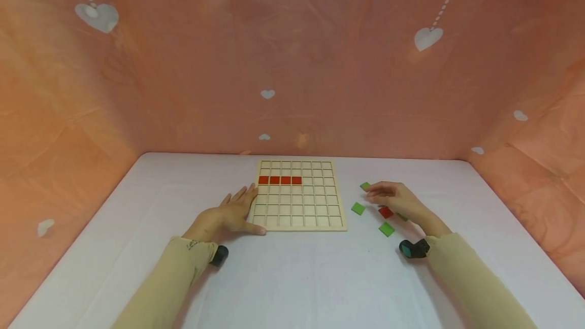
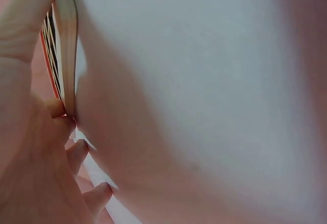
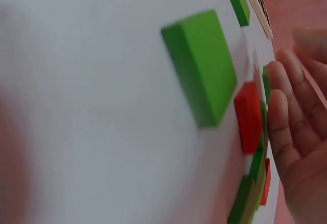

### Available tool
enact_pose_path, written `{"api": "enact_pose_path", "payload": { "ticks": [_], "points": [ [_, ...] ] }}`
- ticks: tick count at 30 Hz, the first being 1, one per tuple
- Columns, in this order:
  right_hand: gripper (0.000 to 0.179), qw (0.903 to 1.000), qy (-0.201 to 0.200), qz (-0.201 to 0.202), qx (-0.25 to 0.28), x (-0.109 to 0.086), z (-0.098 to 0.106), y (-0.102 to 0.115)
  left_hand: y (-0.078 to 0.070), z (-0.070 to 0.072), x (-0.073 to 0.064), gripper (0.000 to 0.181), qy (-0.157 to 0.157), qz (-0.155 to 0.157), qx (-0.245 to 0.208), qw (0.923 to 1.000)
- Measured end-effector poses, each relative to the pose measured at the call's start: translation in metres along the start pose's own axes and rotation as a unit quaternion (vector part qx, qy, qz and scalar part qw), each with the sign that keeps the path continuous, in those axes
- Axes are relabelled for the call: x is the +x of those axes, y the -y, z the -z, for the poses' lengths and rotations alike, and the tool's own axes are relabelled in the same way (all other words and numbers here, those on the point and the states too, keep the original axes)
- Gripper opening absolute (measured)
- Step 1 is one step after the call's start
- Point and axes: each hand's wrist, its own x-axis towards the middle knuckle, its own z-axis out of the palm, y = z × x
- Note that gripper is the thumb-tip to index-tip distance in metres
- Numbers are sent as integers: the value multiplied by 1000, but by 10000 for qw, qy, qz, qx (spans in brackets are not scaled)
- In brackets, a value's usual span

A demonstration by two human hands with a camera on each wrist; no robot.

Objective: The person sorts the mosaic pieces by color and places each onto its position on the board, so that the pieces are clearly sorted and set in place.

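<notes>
A pale wooden grid board (image 1: 309, 210) lies flat, a short row of red square tiles (image 1: 285, 180) set in its left cells. My left hand (image 1: 235, 212) rests at the board's front left corner with spread fingers, the thumb along the front edge; the wrist view shows the board's side (image 2: 66, 55) against that hand. On the right, my right hand (image 1: 395, 198) hovers low over loose tiles, its fingers slightly bent. Its fingertips are by a green tile (image 1: 364, 186), partly covered. Below the palm are a loose red tile (image 1: 386, 211) and a half-hidden green one (image 1: 402, 217).
Two more green tiles (image 1: 358, 208) (image 1: 386, 229) lie between the board and my right wrist. The white-covered table (image 1: 292, 278) is walled by an orange-pink cloth (image 1: 292, 65) with white hearts at the back and sides.
</notes>
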Motion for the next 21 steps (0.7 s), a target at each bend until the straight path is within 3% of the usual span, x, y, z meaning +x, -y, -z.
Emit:
{"api": "enact_pose_path", "payload": {
  "ticks": [21],
  "points": [
    [35,9992,105,166,-339,-20,21,-15,-2,1,-2,114,6,27,26,10000]
  ]
}}
